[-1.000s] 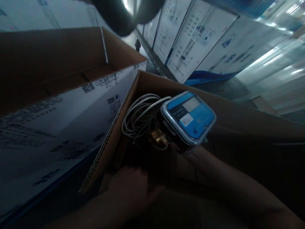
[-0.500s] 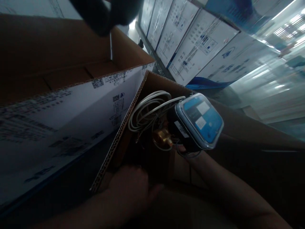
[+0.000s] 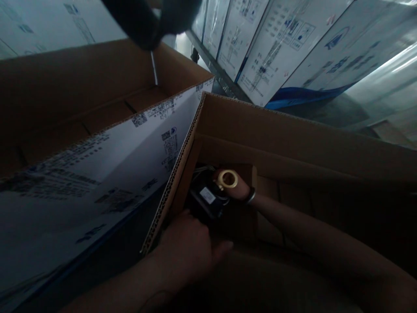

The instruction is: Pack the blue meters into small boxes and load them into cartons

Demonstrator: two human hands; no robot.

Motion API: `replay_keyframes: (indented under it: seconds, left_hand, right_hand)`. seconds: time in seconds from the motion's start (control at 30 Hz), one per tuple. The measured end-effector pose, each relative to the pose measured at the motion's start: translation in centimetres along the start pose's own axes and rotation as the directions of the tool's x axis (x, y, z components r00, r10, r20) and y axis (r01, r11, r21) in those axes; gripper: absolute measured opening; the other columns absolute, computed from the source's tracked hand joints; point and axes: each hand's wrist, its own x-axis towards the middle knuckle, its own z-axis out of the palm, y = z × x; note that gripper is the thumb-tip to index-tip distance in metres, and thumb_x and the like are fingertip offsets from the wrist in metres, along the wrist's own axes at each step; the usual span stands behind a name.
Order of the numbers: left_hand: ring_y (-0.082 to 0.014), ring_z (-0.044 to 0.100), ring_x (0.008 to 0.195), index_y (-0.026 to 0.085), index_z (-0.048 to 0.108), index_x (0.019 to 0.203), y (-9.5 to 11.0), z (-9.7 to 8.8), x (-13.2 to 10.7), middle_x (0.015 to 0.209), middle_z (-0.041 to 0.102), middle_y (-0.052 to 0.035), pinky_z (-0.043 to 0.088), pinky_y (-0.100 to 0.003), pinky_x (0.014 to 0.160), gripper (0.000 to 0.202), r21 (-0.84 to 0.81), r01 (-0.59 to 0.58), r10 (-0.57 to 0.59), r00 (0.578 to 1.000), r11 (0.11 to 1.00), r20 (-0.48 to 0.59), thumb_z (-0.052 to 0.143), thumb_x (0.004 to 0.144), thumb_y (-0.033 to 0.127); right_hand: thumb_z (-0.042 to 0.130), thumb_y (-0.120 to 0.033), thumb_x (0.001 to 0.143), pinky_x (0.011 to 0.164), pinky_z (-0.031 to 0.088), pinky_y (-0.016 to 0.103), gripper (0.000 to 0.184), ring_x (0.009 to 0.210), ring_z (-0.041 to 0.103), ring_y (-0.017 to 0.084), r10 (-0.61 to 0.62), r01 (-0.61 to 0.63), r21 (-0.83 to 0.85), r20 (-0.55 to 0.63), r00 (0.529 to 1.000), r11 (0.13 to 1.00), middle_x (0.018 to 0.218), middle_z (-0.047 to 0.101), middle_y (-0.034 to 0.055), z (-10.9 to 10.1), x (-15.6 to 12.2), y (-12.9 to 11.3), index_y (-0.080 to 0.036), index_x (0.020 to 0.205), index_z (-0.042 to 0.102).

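My right hand (image 3: 239,188) reaches into an open cardboard box (image 3: 241,124) and holds a dark boxy meter with a brass pipe fitting. The meter's black housing (image 3: 203,204) has its white label facing up. The ring-shaped brass fitting (image 3: 227,178) sits against my fingers. Part of a pale cable (image 3: 203,168) shows behind the housing. My left hand (image 3: 187,243) is at the box's near left corner, just below the meter. Its thumb points right, while its other fingers bend down out of sight. What they grip is too dark to make out.
On the left stands another open box (image 3: 130,139), white outside and brown inside. Plastic-wrapped white cartons (image 3: 270,48) are stacked at the back right beside a metal rail (image 3: 221,76). A dark blurred object (image 3: 153,21) hangs at the top of the view.
My right hand has lowered the meter into the box and turned it over, so the blue face is hidden and the label side shows. My left hand has stayed near the same corner.
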Motion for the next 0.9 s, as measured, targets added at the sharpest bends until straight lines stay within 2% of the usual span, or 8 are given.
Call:
replay_keyframes:
  seconds: [0.07,0.2,0.4,0.53,0.63,0.73,0.83,0.9]
  left_hand:
    - [-0.0304,0.061,0.078,0.01,0.069,0.073,0.0,-0.1,0.0,0.071,0.066,-0.0174,0.046,-0.042,0.074,0.066,0.006,-0.005,0.005,1.0,1.0,0.009,0.026,0.083,0.059]
    - [-0.0328,0.061,0.072,0.009,0.069,0.072,0.1,-0.1,0.1,0.068,0.065,-0.0182,0.047,-0.044,0.065,0.068,-0.002,0.011,-0.011,0.999,1.0,0.046,0.024,0.082,0.06]
    - [-0.0319,0.062,0.07,0.01,0.069,0.074,0.3,-0.3,0.3,0.072,0.066,-0.0176,0.048,-0.043,0.062,0.066,-0.029,0.063,-0.059,0.993,0.998,0.098,0.025,0.082,0.059]
    - [-0.0323,0.062,0.073,0.01,0.069,0.075,0.3,-0.4,0.4,0.073,0.065,-0.0177,0.048,-0.044,0.065,0.066,-0.016,0.055,-0.054,0.995,0.998,0.085,0.026,0.082,0.06]
    - [-0.0311,0.062,0.073,0.011,0.068,0.074,0.3,-0.5,0.4,0.073,0.066,-0.0163,0.048,-0.042,0.066,0.064,-0.008,0.054,-0.053,0.995,0.999,0.087,0.027,0.082,0.059]
    - [-0.0304,0.062,0.073,0.013,0.069,0.08,0.1,-0.4,0.3,0.075,0.066,-0.0148,0.048,-0.042,0.066,0.065,-0.01,0.032,-0.03,0.993,0.999,0.118,0.026,0.081,0.061]
    - [-0.0308,0.062,0.08,0.014,0.068,0.091,0.0,-0.3,0.3,0.082,0.067,-0.0142,0.047,-0.042,0.071,0.065,-0.021,-0.011,0.014,0.992,1.0,0.124,0.027,0.08,0.064]
    - [-0.0302,0.061,0.086,0.014,0.067,0.094,-0.1,-0.3,0.5,0.089,0.067,-0.0144,0.047,-0.041,0.075,0.064,-0.039,-0.031,0.036,0.991,0.999,0.127,0.031,0.078,0.065]
  right_hand:
    - [0.054,-0.022,0.075,0.079,0.042,0.034,0.01,0.08,0.055,0.018,-0.058,0.066,-0.253,0.039,0.998,0.965,0.082,0.061,0.0086,1.3,1.1,-1.2,-0.014,0.076,0.059]
    - [0.046,-0.012,0.081,0.095,0.024,0.052,0.016,0.09,0.052,0.022,-0.007,0.209,-0.705,0.278,0.961,0.678,0.089,0.061,0.0094,2.1,2.5,-2.4,-0.014,0.085,0.061]
    - [0.042,-0.012,0.084,0.091,0.023,0.058,0.021,0.089,0.051,0.024,-0.009,0.406,-0.76,0.466,0.885,0.508,0.091,0.061,0.008,2.2,1.9,-2.9,-0.017,0.09,0.062]
    - [0.044,-0.008,0.081,0.099,0.014,0.058,0.024,0.093,0.051,0.023,-0.106,0.572,-0.685,0.595,0.797,0.451,0.093,0.063,0.0048,5.1,3.2,-2.4,-0.019,0.087,0.065]
    - [0.046,-0.007,0.079,0.099,0.017,0.057,0.025,0.1,0.052,0.025,0.064,0.472,-0.719,0.579,0.813,0.51,0.102,0.063,0.0086,7.5,5.1,-2.0,-0.016,0.092,0.065]
    - [0.053,-0.005,0.075,0.098,0.023,0.053,0.026,0.102,0.054,0.025,0.166,0.295,-0.654,0.547,0.821,0.696,0.106,0.062,0.0123,7.6,4.9,-2.6,-0.013,0.097,0.063]
    - [0.051,-0.014,0.08,0.094,0.037,0.037,0.031,0.103,0.055,0.019,0.039,0.114,-0.228,0.573,0.818,0.967,0.112,0.059,0.0101,5.6,2.1,-4.1,-0.013,0.111,0.057]
    - [0.042,-0.022,0.087,0.09,0.04,0.027,0.033,0.105,0.054,0.014,-0.058,0.002,0.096,0.594,0.803,0.995,0.116,0.057,0.008,4.2,0.0,-4.9,-0.013,0.118,0.052]
